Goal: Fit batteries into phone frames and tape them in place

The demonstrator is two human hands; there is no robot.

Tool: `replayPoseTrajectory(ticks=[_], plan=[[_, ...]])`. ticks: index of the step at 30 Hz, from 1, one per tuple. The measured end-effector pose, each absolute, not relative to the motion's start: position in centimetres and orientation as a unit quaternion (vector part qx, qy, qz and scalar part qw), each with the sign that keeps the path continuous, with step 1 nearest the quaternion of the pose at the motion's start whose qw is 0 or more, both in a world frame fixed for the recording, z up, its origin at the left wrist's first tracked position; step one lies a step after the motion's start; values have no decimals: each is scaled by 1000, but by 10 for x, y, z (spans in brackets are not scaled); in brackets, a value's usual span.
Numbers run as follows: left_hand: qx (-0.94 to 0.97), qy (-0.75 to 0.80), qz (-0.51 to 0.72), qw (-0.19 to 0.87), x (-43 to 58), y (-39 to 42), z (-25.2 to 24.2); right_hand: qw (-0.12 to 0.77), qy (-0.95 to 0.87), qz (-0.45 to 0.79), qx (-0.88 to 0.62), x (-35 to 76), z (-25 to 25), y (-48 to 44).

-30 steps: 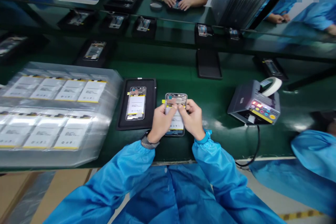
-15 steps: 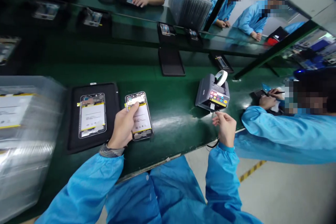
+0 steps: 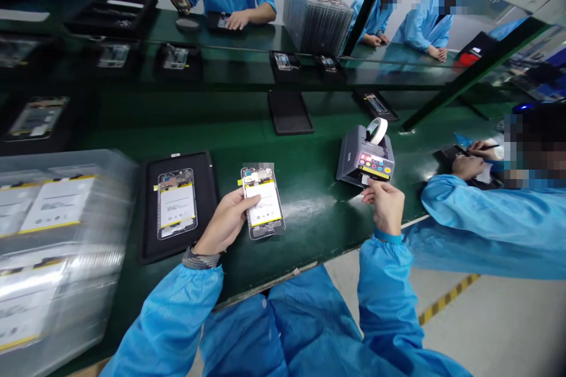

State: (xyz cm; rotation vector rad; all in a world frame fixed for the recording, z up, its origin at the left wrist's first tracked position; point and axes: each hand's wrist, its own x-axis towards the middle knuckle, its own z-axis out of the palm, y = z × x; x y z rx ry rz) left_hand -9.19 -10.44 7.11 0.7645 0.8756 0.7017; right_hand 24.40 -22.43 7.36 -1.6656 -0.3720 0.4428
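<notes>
My left hand point(image 3: 227, 218) grips an opened phone point(image 3: 262, 225) by its left edge, with the thumb across the white battery. The phone's back is off, and its circuit board and battery show. At the outlet of a grey tape dispenser point(image 3: 349, 156), my right hand point(image 3: 385, 206) has its thumb and forefinger pinched on a short white strip of tape point(image 3: 365, 179). A white tape roll point(image 3: 379, 131) sits on top of the dispenser. Left of my left hand, a second opened phone point(image 3: 177, 203) lies on a black tray point(image 3: 150, 247).
Clear plastic trays point(image 3: 110, 188) of white batteries are stacked at the left. An empty-looking black tray point(image 3: 289, 112) lies behind the phone. Phones on black trays line the shelf point(image 3: 230, 62). At the right, a co-worker's sleeve point(image 3: 477, 209) rests near the bench edge.
My right fingers have moved up to the dispenser's outlet and closed on the tape. My left hand has shifted slightly right with the phone. The camera view has turned a little left.
</notes>
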Motion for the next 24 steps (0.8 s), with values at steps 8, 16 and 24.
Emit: replayPoseTrajectory(ticks=[8, 16, 24], plan=[[353, 403, 352, 768, -93, -102, 63, 635, -170, 171, -734, 240, 76, -222], [354, 391, 383, 758, -91, -104, 63, 624, -194, 167, -738, 226, 81, -226], [370, 380, 417, 738, -86, -106, 54, 517, -396, 380, -657, 84, 72, -219]])
